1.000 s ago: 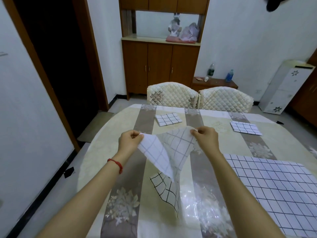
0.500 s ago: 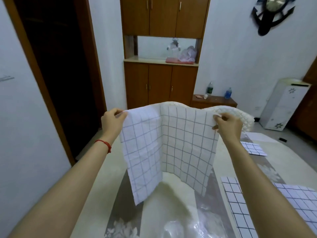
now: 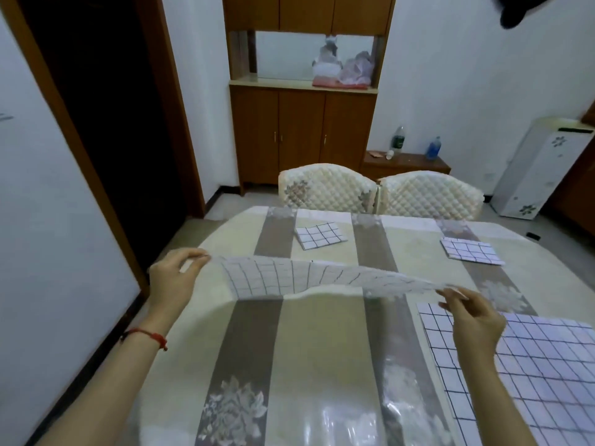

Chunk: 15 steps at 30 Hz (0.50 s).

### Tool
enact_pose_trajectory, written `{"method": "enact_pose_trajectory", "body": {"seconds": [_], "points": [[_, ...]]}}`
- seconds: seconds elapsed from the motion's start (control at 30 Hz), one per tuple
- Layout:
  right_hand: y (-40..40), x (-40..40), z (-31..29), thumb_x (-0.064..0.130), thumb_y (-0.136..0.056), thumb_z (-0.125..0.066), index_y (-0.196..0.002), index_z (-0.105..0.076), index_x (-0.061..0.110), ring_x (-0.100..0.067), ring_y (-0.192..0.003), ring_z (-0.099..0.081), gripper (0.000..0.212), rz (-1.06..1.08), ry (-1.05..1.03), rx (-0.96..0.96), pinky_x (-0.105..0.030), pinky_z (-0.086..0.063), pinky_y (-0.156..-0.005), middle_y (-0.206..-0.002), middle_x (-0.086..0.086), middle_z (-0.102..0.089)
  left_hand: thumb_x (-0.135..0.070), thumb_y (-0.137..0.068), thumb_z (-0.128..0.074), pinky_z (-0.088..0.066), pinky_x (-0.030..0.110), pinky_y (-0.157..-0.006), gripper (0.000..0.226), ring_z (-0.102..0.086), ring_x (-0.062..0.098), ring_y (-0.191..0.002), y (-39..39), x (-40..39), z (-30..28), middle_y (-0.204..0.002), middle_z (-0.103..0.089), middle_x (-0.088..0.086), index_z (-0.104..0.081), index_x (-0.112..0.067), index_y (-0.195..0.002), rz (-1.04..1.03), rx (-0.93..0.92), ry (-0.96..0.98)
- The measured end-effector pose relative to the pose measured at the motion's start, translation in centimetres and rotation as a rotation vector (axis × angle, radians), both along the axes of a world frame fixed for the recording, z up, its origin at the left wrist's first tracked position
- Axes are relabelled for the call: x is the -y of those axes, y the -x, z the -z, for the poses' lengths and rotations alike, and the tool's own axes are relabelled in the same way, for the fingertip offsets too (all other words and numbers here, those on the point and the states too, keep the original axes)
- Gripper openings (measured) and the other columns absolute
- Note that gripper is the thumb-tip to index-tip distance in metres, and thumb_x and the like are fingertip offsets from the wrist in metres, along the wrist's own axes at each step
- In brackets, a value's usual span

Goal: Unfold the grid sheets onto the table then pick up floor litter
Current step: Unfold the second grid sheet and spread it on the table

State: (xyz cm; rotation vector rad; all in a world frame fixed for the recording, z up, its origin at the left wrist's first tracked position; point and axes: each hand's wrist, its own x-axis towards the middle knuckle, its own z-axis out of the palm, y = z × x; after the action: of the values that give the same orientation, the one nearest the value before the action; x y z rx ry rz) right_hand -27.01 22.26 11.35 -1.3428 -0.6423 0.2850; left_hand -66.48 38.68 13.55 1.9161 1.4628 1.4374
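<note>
An unfolded white grid sheet [image 3: 289,278] hangs nearly flat just above the round table [image 3: 322,349]. My left hand [image 3: 175,278] pinches its left corner and my right hand [image 3: 473,320] pinches its right corner, arms spread wide. Another grid sheet [image 3: 531,365] lies spread flat on the table at the right, under my right forearm. Two folded grid sheets lie further back, one [image 3: 320,235] near the middle and one [image 3: 470,251] at the right.
Two quilted chairs [image 3: 380,194] stand behind the table. A wooden cabinet [image 3: 302,130] and a low shelf with bottles [image 3: 405,160] line the far wall. A dark doorway [image 3: 106,123] opens at the left. A small dark scrap [image 3: 533,235] lies on the floor at the right.
The sheet, first half folded, then held upright in front of me, has been swung down and stretched out flat over the table. My hands moved apart and lower.
</note>
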Motion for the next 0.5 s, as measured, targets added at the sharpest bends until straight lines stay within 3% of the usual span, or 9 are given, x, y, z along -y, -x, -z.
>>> {"method": "enact_pose_trajectory", "body": {"seconds": [0.03,0.1,0.17,0.23,0.33,0.43,0.5], "points": [[0.0,0.9,1.3,-0.002,-0.082,-0.061,-0.071,-0.069,0.024,-0.001,-0.063,-0.065,0.03,0.003,0.058,0.005,-0.009,-0.053,-0.062,-0.067,0.018,-0.07,-0.005,-0.078,-0.067,-0.04,0.003,-0.077,0.008,-0.061,0.003,-0.084,0.4,0.7,1.4,-0.09,-0.071,0.011,-0.07,-0.012,-0.083,-0.001,-0.002,0.01],[0.2,2.6,3.7,-0.002,-0.081,-0.061,-0.072,-0.069,0.027,-0.001,-0.064,-0.064,0.032,-0.006,0.183,0.02,-0.006,-0.05,-0.062,-0.069,0.02,-0.069,-0.001,-0.075,-0.069,-0.037,0.002,-0.079,0.013,-0.055,-0.013,-0.083,1.0,2.1,4.2,-0.084,-0.072,-0.012,-0.07,-0.014,-0.077,0.012,-0.02,0.022],[0.5,4.1,5.9,-0.001,-0.08,-0.063,-0.073,-0.068,0.03,0.002,-0.065,-0.064,0.033,-0.024,0.291,0.046,-0.004,-0.049,-0.062,-0.07,0.019,-0.07,0.003,-0.072,-0.07,-0.036,0.001,-0.08,0.012,-0.052,-0.018,-0.085,1.7,3.4,7.0,-0.079,-0.065,-0.033,-0.071,-0.009,-0.074,0.056,-0.109,0.021],[0.8,5.3,7.7,0.0,-0.079,-0.065,-0.073,-0.069,0.026,0.01,-0.066,-0.061,0.027,-0.042,0.401,0.065,0.0,-0.046,-0.063,-0.07,0.019,-0.07,0.006,-0.069,-0.073,-0.036,0.003,-0.079,0.015,-0.053,-0.01,-0.086,2.3,4.6,9.7,-0.076,-0.065,-0.027,-0.071,-0.009,-0.073,0.078,-0.21,0.024],[1.0,6.6,10.3,0.003,-0.08,-0.065,-0.071,-0.067,0.029,0.012,-0.068,-0.06,0.027,-0.049,0.568,0.123,0.003,-0.041,-0.061,-0.066,0.03,-0.066,0.005,-0.066,-0.076,-0.041,0.018,-0.074,0.016,-0.052,0.006,-0.084,3.2,6.0,13.6,-0.077,-0.072,0.003,-0.072,-0.009,-0.072,0.095,-0.337,0.078],[1.1,7.7,12.7,0.008,-0.082,-0.063,-0.072,-0.064,0.035,-0.011,-0.076,-0.064,0.028,-0.083,0.75,0.242,-0.013,-0.045,-0.06,-0.08,0.01,-0.071,0.003,-0.065,-0.077,-0.045,0.023,-0.066,0.017,-0.05,0.006,-0.084,3.8,7.1,16.5,-0.076,-0.072,0.004,-0.072,-0.011,-0.073,0.14,-0.436,0.163],[1.2,8.3,13.9,0.011,-0.084,-0.061,-0.081,-0.066,0.029,-0.022,-0.088,-0.063,0.019,-0.102,0.866,0.327,-0.03,-0.05,-0.071,-0.098,-0.001,-0.07,0.003,-0.064,-0.078,-0.044,0.023,-0.064,0.016,-0.049,0.006,-0.085,3.9,7.6,17.6,-0.074,-0.072,0.004,-0.073,-0.01,-0.072,0.156,-0.475,0.203]]}}
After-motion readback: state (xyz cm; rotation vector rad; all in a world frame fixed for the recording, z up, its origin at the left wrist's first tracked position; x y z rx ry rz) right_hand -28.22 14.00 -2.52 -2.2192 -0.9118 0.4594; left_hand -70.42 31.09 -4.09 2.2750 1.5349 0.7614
